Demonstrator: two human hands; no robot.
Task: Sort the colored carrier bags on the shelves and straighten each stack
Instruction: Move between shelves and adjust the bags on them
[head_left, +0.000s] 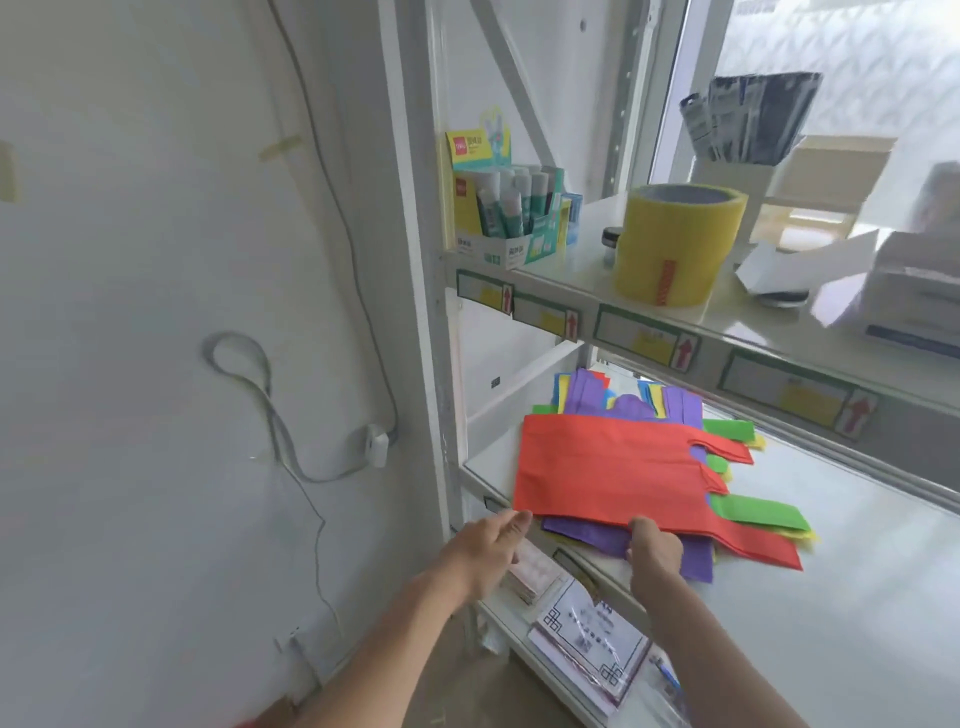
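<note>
The flat red fabric carrier bag tops the mixed stack on the white middle shelf, handles pointing right. The right hand pinches its near edge; the left hand hovers released beside its near-left corner.

Right of the hands the white shelf lies bare, while the upper shelf's front edge overhangs the bag pile, seemingly low.

I see the bag stack on the middle shelf; above it, the tape roll stands right of what look like glue sticks.
</note>
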